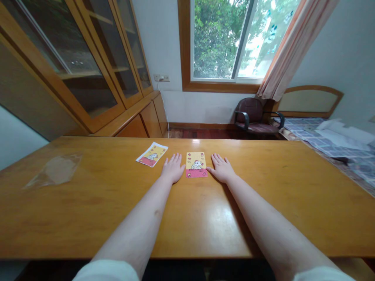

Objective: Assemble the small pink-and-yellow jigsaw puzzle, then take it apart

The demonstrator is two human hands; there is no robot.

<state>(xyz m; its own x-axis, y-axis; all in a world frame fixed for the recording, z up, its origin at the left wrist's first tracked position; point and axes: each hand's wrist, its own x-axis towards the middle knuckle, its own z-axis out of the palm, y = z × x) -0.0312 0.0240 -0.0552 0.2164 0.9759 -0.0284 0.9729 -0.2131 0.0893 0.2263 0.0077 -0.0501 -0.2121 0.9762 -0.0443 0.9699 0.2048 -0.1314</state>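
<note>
A small yellow and pink picture card (196, 165) with a white cartoon animal on it lies flat on the wooden table (187, 218), between my two hands. My left hand (172, 168) rests palm down just left of the card, fingers stretched forward, thumb near its edge. On the card's other side my right hand (220, 168) lies flat too, its thumb tip at or very close to the right edge. Neither hand holds anything. Left of my left hand is a white-bordered sheet (152, 154) with a matching picture, turned at an angle.
A clear plastic bag (57, 169) lies on the table's left side. Beyond the far edge stand a glass-door cabinet (111, 113) on the left, a dark armchair (254, 115) under the window, and a bed (336, 136) at the right.
</note>
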